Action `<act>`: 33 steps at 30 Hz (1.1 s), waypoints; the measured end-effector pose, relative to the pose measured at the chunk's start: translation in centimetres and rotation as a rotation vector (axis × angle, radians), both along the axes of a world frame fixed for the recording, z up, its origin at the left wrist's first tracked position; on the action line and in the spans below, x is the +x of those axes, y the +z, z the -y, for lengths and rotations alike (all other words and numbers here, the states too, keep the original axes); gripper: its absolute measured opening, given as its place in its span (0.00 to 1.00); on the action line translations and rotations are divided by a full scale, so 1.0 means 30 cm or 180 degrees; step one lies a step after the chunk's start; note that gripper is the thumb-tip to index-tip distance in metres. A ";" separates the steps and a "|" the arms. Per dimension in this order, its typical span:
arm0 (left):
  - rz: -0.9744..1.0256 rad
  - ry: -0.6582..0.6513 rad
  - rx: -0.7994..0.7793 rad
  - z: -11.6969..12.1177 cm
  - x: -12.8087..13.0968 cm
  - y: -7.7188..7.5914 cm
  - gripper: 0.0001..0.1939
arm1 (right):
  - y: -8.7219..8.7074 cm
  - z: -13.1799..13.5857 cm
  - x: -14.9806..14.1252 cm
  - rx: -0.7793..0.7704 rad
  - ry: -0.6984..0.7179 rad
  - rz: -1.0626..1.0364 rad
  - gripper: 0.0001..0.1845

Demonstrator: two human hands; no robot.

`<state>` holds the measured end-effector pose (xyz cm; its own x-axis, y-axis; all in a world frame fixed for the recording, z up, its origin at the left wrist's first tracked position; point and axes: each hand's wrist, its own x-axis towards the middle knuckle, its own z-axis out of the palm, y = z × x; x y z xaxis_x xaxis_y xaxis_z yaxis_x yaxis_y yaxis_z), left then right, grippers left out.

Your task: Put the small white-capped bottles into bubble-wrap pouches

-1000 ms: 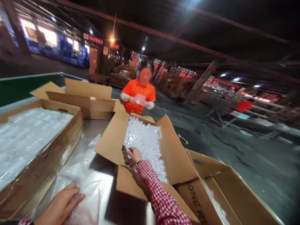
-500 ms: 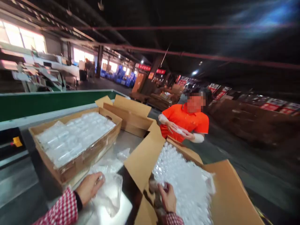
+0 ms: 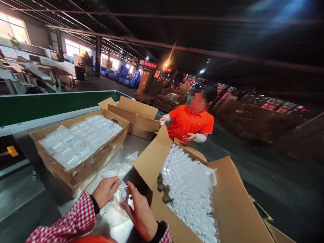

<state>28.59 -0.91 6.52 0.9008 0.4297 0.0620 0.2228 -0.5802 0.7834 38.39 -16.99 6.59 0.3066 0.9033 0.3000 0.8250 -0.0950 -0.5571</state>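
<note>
While the left hand (image 3: pixel 106 191) and right hand (image 3: pixel 140 212) are brought together over the plastic bag (image 3: pixel 115 211), a small clear jar (image 3: pixel 124 194) is pinched between their fingertips, mouth turned toward the camera; its long axis cannot be told. Half a second earlier the right hand was in the open carton (image 3: pixel 227 202) of jars (image 3: pixel 187 192), the left flat on the bag.

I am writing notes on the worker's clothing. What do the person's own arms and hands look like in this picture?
Both arms wear long sleeves in a red and white check pattern. A dark band, perhaps a cuff or a strap, sits at each wrist. The left hand and right hand are bare, with no gloves. No rings or markings can be made out.
</note>
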 end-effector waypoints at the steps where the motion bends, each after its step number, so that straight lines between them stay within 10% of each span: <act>1: 0.0049 -0.0026 0.0065 0.008 -0.007 0.001 0.22 | -0.015 -0.013 -0.008 -0.0302 0.0001 0.0103 0.25; 7: 0.0065 -0.0180 0.0211 0.048 -0.032 -0.028 0.21 | -0.042 -0.059 -0.087 -0.1112 -0.0033 0.0459 0.14; 13: 0.0060 -0.0282 -0.0367 0.007 -0.047 0.006 0.23 | -0.037 -0.008 -0.082 -0.0147 0.0523 -0.0277 0.26; 19: 0.0367 -0.0199 -0.1361 -0.051 -0.032 0.086 0.23 | -0.214 0.108 -0.057 0.1128 -0.1295 -0.1043 0.36; 23: 0.0459 -0.0164 -0.2321 -0.026 -0.018 0.100 0.21 | -0.312 0.046 -0.113 0.0745 -0.1052 -0.1743 0.52; 27: 0.0430 -0.0126 -0.2506 -0.023 -0.030 0.122 0.22 | -0.256 -0.026 -0.128 0.0840 -0.1113 -0.2005 0.24; 33: 0.0532 0.0040 -0.2349 -0.073 -0.057 0.111 0.23 | -0.095 -0.030 0.003 0.0344 -0.0153 -0.1999 0.18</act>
